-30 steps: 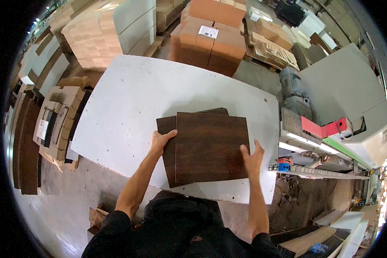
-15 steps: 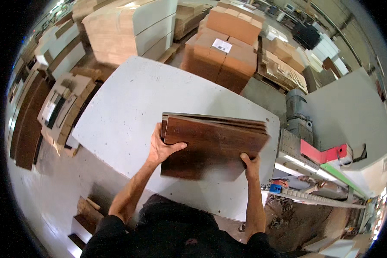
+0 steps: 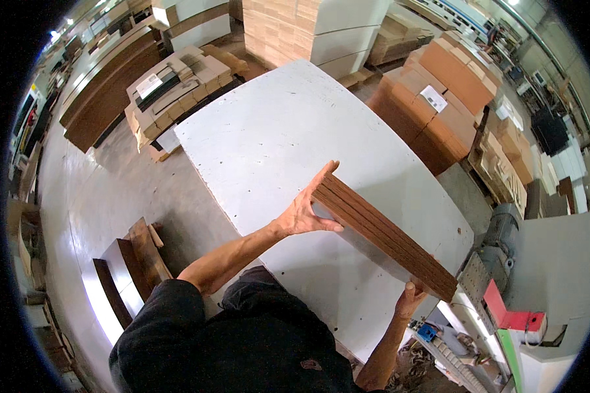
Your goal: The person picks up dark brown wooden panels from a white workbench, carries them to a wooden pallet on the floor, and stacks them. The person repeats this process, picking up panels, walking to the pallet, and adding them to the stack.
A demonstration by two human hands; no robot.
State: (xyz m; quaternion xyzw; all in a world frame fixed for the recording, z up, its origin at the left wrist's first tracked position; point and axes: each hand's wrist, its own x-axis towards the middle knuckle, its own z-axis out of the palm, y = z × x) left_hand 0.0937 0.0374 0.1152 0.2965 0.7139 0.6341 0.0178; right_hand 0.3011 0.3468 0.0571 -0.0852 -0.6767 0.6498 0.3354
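Note:
A stack of several dark brown wooden boards (image 3: 387, 237) is held between both my hands over the white tabletop (image 3: 269, 144). The stack stands on edge, its raw brown long edges turned up and lined up together. My left hand (image 3: 308, 209) grips the far left end, thumb on the near face and fingers round the other side. At the near right end my right hand (image 3: 410, 301) holds on, with the thumb showing on the near face and its other fingers hidden. Whether the stack's lower edge touches the tabletop, I cannot tell.
Right of the table is a machine with a grey motor (image 3: 500, 236), a red bracket (image 3: 514, 316) and a blue part (image 3: 427, 332). Brown cartons (image 3: 426, 108) stand beyond the table. Left are a pallet of cardboard pieces (image 3: 177, 88) and boards (image 3: 128, 278) on the floor.
The boards have turned from lying tilted with the broad face showing to standing on edge, and their uneven edges now line up. My view has swung to the left.

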